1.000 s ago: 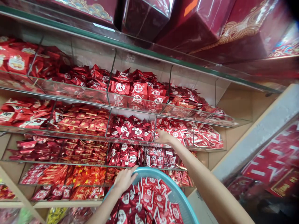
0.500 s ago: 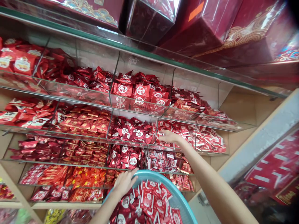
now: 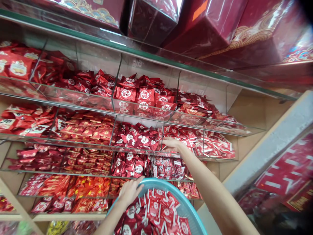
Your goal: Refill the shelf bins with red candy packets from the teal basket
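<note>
A teal basket (image 3: 197, 217) at the bottom centre holds many small red packets (image 3: 158, 209), darker ones at its left. Its far left rim is gripped by my left hand (image 3: 129, 192), with the fingers bent over the edge. My right hand (image 3: 171, 144) is at a middle shelf compartment of red and white packets (image 3: 190, 138), just right of a glass divider. Its fingers point left, partly spread, and nothing shows in them. Left of that divider lie dark red packets with white labels (image 3: 137, 137).
Tiered glass shelves (image 3: 80, 138) of red and orange packets fill the view. A thick glass shelf edge (image 3: 146, 54) crosses above, under large dark red boxes (image 3: 207, 29). A wooden side panel (image 3: 251, 111) and a pale slanted post (image 3: 269, 135) stand at the right.
My right hand has moved slightly left, closer to the glass divider. The shelves have shifted a little left in the view. My left hand stays on the basket rim.
</note>
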### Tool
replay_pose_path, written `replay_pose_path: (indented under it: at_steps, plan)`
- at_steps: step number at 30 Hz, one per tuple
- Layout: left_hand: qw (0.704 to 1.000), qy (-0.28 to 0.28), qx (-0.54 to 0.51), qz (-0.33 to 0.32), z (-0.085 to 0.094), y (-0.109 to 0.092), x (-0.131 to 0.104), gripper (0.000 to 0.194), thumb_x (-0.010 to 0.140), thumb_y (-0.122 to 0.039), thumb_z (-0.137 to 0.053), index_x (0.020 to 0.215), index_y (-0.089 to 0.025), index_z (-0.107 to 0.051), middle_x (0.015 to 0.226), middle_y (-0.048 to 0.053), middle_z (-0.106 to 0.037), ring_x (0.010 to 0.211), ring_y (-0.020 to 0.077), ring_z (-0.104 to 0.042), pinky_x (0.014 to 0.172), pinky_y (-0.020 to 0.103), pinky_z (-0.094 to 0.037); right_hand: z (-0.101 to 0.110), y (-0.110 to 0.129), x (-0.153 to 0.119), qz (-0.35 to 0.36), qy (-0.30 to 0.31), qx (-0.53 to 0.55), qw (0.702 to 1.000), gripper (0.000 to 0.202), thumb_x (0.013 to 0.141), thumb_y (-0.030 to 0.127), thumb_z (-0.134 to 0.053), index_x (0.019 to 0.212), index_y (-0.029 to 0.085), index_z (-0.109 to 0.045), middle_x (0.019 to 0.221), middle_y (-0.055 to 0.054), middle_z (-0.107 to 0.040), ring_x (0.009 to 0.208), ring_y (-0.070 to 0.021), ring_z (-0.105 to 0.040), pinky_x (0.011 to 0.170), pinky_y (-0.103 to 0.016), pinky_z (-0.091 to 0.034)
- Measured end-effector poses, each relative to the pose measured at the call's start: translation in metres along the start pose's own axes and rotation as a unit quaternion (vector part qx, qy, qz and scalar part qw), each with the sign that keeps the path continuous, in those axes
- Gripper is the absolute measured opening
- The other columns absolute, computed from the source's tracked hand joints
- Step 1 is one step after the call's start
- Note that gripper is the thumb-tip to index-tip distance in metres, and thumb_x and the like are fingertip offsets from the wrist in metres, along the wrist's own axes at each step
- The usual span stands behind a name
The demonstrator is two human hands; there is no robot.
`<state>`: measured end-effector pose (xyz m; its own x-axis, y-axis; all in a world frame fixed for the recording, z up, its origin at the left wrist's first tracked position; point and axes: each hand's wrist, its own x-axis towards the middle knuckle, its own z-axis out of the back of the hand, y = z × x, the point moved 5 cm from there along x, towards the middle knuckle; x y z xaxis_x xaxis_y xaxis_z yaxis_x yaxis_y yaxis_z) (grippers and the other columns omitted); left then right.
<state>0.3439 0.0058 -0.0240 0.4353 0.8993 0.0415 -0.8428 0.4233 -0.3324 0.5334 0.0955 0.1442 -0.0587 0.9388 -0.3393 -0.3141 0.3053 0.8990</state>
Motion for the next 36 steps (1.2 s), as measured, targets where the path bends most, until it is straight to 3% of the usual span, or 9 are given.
replay_pose_path:
  at_steps: [8, 14, 17, 23, 27, 29, 31, 33, 36]
  plan:
    - [1.0, 0.019, -0.002, 0.023, 0.004, -0.003, -0.002, 0.046, 0.085, -0.05, -0.023, 0.126, -0.034, -0.037, 0.095, 0.004, -0.064, 0.089, 0.0203, -0.059, 0.078, 0.03, -0.042, 0.001, -0.003, 0.002, -0.007, -0.011, 0.0, 1.0, 0.02, 0.065, 0.026, -0.065, 0.068, 0.017, -0.048, 0.054, 0.005, -0.053, 0.046, -0.0051, -0.048, 0.047, -0.018, -0.045]
    - [1.0, 0.005, -0.006, 0.012, 0.003, -0.002, -0.002, 0.045, 0.086, -0.049, -0.023, 0.126, -0.034, -0.037, 0.096, 0.004, -0.064, 0.087, 0.021, -0.059, 0.077, 0.032, -0.043, 0.0, -0.005, -0.002, 0.014, 0.032, 0.008, 0.999, 0.012, 0.063, 0.016, -0.062, 0.068, 0.016, -0.052, 0.057, 0.005, -0.056, 0.052, -0.005, -0.05, 0.054, -0.017, -0.045]
    - [1.0, 0.005, -0.003, 0.014, 0.002, -0.001, -0.001, 0.046, 0.085, -0.049, -0.023, 0.127, -0.034, -0.036, 0.096, 0.004, -0.064, 0.087, 0.0207, -0.059, 0.077, 0.031, -0.043, 0.001, -0.009, -0.002, 0.022, 0.025, 0.002, 0.999, 0.022, 0.058, 0.012, -0.063, 0.076, 0.018, -0.052, 0.059, 0.006, -0.058, 0.057, -0.0066, -0.053, 0.057, -0.018, -0.046]
    - [1.0, 0.014, -0.003, 0.018, 0.002, -0.002, -0.002, 0.046, 0.085, -0.049, -0.023, 0.127, -0.034, -0.036, 0.097, 0.005, -0.063, 0.089, 0.0201, -0.059, 0.078, 0.03, -0.042, 0.001, -0.008, -0.002, 0.046, 0.013, -0.019, 0.999, 0.023, 0.056, 0.017, -0.066, 0.076, 0.017, -0.054, 0.065, 0.003, -0.061, 0.058, -0.0079, -0.054, 0.052, -0.018, -0.044]
    - [1.0, 0.015, 0.002, 0.016, 0.0, -0.001, -0.001, 0.047, 0.085, -0.05, -0.022, 0.127, -0.033, -0.035, 0.096, 0.005, -0.064, 0.088, 0.0203, -0.059, 0.077, 0.03, -0.043, 0.017, 0.006, -0.011, 0.071, -0.013, -0.03, 0.997, 0.02, 0.06, 0.026, -0.065, 0.073, 0.017, -0.052, 0.061, 0.004, -0.057, 0.053, -0.0064, -0.051, 0.046, -0.016, -0.039]
    - [1.0, 0.008, 0.003, 0.007, -0.001, 0.0, 0.0, 0.047, 0.085, -0.05, -0.022, 0.127, -0.034, -0.036, 0.094, 0.004, -0.064, 0.087, 0.0206, -0.06, 0.075, 0.031, -0.043, 0.034, 0.017, -0.018, 0.083, -0.06, -0.069, 0.992, 0.024, 0.062, 0.03, -0.064, 0.077, 0.017, -0.052, 0.063, 0.003, -0.057, 0.056, -0.0074, -0.052, 0.047, -0.017, -0.04]
    - [1.0, -0.001, 0.003, 0.0, -0.003, 0.001, 0.001, 0.046, 0.085, -0.05, -0.021, 0.126, -0.034, -0.037, 0.093, 0.004, -0.065, 0.086, 0.0209, -0.06, 0.074, 0.031, -0.044, 0.053, 0.029, -0.027, 0.094, -0.147, -0.206, 0.963, 0.026, 0.065, 0.033, -0.061, 0.082, 0.015, -0.053, 0.067, 0.0, -0.059, 0.061, -0.0103, -0.054, 0.051, -0.02, -0.042]
    - [1.0, -0.008, 0.004, -0.003, -0.004, 0.002, 0.002, 0.047, 0.085, -0.051, -0.021, 0.126, -0.035, -0.036, 0.093, 0.004, -0.065, 0.085, 0.0211, -0.06, 0.074, 0.032, -0.044, 0.066, 0.04, -0.036, 0.097, -0.222, -0.359, 0.901, 0.026, 0.068, 0.033, -0.058, 0.084, 0.014, -0.054, 0.073, -0.004, -0.061, 0.069, -0.0147, -0.057, 0.056, -0.024, -0.044]
    - [1.0, -0.014, 0.004, -0.006, -0.006, 0.002, 0.002, 0.046, 0.086, -0.05, -0.021, 0.127, -0.035, -0.036, 0.092, 0.004, -0.065, 0.084, 0.0214, -0.06, 0.073, 0.032, -0.044, 0.069, 0.045, -0.042, 0.093, -0.256, -0.468, 0.841, 0.025, 0.066, 0.025, -0.059, 0.088, 0.013, -0.056, 0.086, -0.01, -0.062, 0.087, -0.0229, -0.056, 0.07, -0.03, -0.042]
